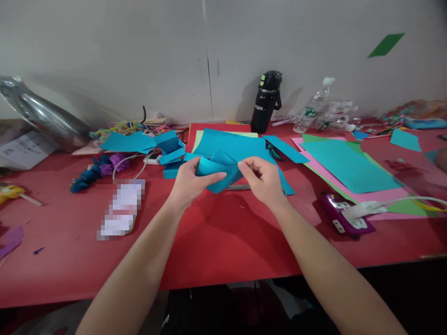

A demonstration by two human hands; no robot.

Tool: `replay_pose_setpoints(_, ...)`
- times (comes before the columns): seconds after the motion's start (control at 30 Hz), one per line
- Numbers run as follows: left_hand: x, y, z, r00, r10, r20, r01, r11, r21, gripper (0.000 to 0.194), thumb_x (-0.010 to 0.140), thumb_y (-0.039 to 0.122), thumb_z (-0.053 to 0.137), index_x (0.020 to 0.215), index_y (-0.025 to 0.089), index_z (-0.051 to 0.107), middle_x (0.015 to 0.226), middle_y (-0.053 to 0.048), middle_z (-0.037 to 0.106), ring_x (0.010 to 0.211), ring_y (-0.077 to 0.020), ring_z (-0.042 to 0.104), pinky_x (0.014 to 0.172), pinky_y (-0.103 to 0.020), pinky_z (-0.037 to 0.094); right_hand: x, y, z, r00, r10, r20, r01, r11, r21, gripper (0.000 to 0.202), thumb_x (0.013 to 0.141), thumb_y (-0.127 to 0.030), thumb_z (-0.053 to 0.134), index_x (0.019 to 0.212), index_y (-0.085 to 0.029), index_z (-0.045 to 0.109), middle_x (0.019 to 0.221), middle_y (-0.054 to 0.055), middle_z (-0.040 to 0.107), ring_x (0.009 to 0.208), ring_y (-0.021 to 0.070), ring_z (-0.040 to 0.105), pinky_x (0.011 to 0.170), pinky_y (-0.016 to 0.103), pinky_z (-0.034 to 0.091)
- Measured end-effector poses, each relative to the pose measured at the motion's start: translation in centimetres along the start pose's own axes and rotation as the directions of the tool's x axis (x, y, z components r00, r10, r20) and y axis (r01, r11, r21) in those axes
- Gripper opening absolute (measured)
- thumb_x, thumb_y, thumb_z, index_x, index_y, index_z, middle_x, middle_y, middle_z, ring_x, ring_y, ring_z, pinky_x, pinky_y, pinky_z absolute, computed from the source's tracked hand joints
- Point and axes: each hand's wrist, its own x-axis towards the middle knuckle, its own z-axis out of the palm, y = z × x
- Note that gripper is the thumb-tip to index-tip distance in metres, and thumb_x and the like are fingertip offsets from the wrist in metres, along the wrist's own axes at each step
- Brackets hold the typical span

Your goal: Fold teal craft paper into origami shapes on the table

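From where I stand, I see two hands busy with one folded blue paper, which is up in the middle of the frame, over the red table. The left hand grips its left side, thumb laid across the front; the right hand has its right edge pinched between thumb and finger. A large blue sheet lies just behind, with folded blue pieces to its left. Toward the right of the frame, a stack of blue, pink and green sheets is spread out, a purple socket at its near edge with a white plug in it. A black bottle stands upright, upper centre-right; a phone, its screen blurred, lies left of centre; a silver flask leans at the upper left
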Motion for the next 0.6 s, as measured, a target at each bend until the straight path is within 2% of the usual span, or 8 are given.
replay_pose_setpoints(0.1,-0.1,-0.1,0.1,0.997,0.000,-0.075,0.008,0.994,0.112,0.068,0.056,0.043,0.093,0.116,0.023,0.068,0.100,-0.007,0.074,0.090,-0.0268,0.070,0.069,-0.034,0.059,-0.3,-0.2,0.4,1.000,-0.010,0.022,0.010,1.000,-0.004,0.028,0.096,-0.042,0.059,0.080,-0.020,0.062,0.059,-0.004,0.046,0.054,0.0105,0.039,0.050,0.027,0.032)
replay_pose_setpoints(0.17,-0.1,-0.1,0.1,0.995,0.012,-0.096,0.003,0.988,0.152,0.070,0.055,0.044,0.094,0.116,0.023,0.068,0.103,-0.007,0.074,0.092,-0.0277,0.070,0.068,-0.034,0.058,-0.4,-0.2,0.7,1.000,-0.012,0.029,0.012,1.000,-0.005,0.028,0.096,-0.043,0.059,0.079,-0.020,0.062,0.059,-0.004,0.047,0.054,0.0104,0.040,0.050,0.027,0.032)
replay_pose_setpoints(0.33,-0.2,0.3,-0.1,0.994,-0.007,-0.110,0.015,0.997,0.078,0.064,0.055,0.041,0.094,0.112,0.022,0.070,0.099,-0.006,0.075,0.087,-0.0258,0.071,0.064,-0.031,0.059,-0.4,-0.2,0.8,1.000,0.004,0.016,-0.004,1.000,0.004,0.029,0.095,-0.044,0.059,0.080,-0.020,0.063,0.058,-0.004,0.046,0.053,0.0105,0.039,0.050,0.027,0.033)
replay_pose_setpoints(0.5,-0.1,0.9,-0.3,1.000,0.002,-0.029,-0.004,0.997,-0.076,0.037,0.063,0.039,0.090,0.089,0.018,0.073,0.086,-0.006,0.076,0.076,-0.0222,0.072,0.066,-0.033,0.062,-0.2,-0.1,0.4,1.000,0.015,-0.005,-0.015,1.000,-0.028,0.031,0.095,-0.047,0.058,0.079,-0.021,0.063,0.058,-0.004,0.045,0.053,0.0112,0.037,0.050,0.027,0.033)
replay_pose_setpoints(0.6,0.0,0.9,-0.6,0.999,-0.009,-0.037,0.004,0.994,-0.112,0.036,0.064,0.039,0.090,0.089,0.017,0.074,0.087,-0.006,0.078,0.078,-0.0230,0.073,0.069,-0.034,0.063,-0.1,-0.1,0.2,1.000,0.007,-0.015,-0.008,1.000,-0.030,0.030,0.095,-0.046,0.059,0.080,-0.020,0.064,0.058,-0.004,0.044,0.053,0.0112,0.037,0.051,0.028,0.033)
